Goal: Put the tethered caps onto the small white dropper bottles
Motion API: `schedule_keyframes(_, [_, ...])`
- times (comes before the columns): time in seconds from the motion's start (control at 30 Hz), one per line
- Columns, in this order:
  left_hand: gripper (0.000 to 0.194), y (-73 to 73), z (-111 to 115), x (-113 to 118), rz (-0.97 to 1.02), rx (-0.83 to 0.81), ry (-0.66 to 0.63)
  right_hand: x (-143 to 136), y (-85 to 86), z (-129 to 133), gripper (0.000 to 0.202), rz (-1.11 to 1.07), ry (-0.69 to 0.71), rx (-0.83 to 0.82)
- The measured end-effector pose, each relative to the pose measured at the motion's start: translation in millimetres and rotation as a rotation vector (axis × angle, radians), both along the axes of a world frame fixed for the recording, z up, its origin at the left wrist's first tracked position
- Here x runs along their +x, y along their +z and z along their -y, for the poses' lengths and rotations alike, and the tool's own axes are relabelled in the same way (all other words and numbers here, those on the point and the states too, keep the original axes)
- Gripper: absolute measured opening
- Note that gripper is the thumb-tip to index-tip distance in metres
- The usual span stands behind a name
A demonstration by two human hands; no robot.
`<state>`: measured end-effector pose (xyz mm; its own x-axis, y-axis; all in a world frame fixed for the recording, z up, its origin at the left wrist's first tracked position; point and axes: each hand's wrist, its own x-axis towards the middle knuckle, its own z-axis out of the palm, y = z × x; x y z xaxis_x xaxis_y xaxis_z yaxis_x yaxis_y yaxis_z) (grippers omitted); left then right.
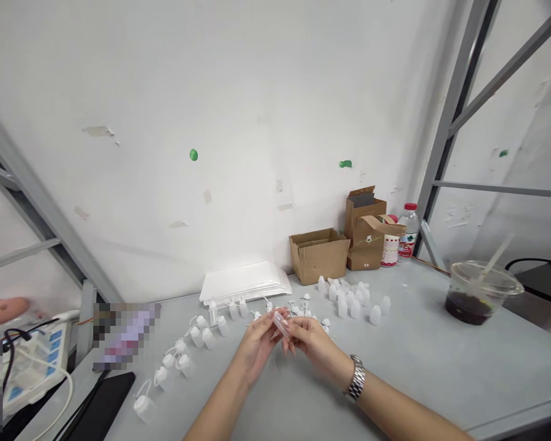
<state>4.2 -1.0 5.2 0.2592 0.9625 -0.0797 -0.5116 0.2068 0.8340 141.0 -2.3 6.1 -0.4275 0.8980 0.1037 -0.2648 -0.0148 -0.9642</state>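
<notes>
The left hand (258, 339) and the right hand (313, 339) are both gripping one small translucent bottle (281, 325), which is sitting tilted between them. Small white caps (307, 296) are lying just beyond the grip; clustered bottles (343, 308) are standing beyond it to the right, strapped bottles (183, 365) to its left in a loose row.

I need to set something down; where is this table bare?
The broadest bare patch lies between the watch, loose bottles and plastic cup; a narrower one, between the left forearm and bottle row. It's crowded before the cardboard box, with those bottles and small white caps.
</notes>
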Motion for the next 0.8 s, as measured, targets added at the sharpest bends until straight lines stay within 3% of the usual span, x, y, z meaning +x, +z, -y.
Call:
schedule_keyframes(0.17, [0.026, -3.4, 0.0, -0.6, -0.015, -0.04, -0.016, -4.3, -1.8, 2.8, 0.036, 0.081, -0.143, 0.066])
schedule_keyframes(0.37, [0.026, -2.3, 3.2, 1.0, -0.029, -0.104, 0.006, -2.7, -9.3, 7.4, 0.03, 0.379, -0.426, 0.397])
schedule_keyframes(0.43, [0.025, -0.7, 4.2, 2.0, -0.017, -0.088, 0.02, -1.1, -5.5, 6.7, 0.03, 0.344, -0.371, 0.34])
schedule_keyframes(0.6, [0.021, 5.2, 3.5, 2.2, 0.027, 0.002, 0.061, 3.0, 10.9, 4.7, 0.035, 0.012, 0.002, 0.026])
schedule_keyframes(0.8, [0.017, 5.8, 4.6, 1.8, 0.093, 0.02, 0.022, 4.0, 7.7, 4.7, 0.034, -0.186, 0.145, -0.114])
